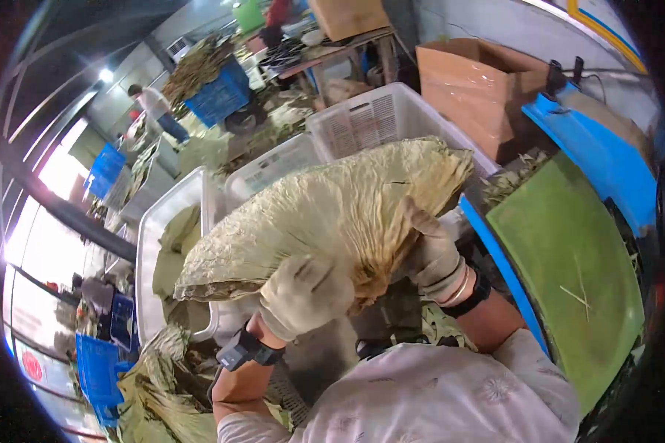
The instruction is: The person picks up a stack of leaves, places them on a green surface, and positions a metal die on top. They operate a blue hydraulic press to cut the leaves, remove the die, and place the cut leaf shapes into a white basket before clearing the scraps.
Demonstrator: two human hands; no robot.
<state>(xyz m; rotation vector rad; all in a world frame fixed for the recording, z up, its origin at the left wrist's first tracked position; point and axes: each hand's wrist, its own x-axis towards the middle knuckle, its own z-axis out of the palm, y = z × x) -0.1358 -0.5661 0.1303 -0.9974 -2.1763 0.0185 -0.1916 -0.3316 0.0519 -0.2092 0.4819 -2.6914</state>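
A thick stack of folded dried lotus leaves (303, 203), pale green-brown and half-round, is tilted up in front of me. Its veins run together at a brown, crumpled point on the near edge. My right hand (437, 258), in a whitish glove, is closed on the near right edge, thumb upward. My left hand (308, 294), gloved too and slightly blurred, is curled against the near edge left of that point; its fingertips are hidden. A black strap device (247, 350) sits on the left wrist and a black band (471, 297) on the right.
White crates (172, 221) stand beyond and left of the stack, one with leaves inside. A green board (569, 273) with a blue edge is at right. Cardboard box (488, 88) stands behind. More loose leaves (162, 391) lie lower left. Farther off, a person (155, 107) stands near blue crates.
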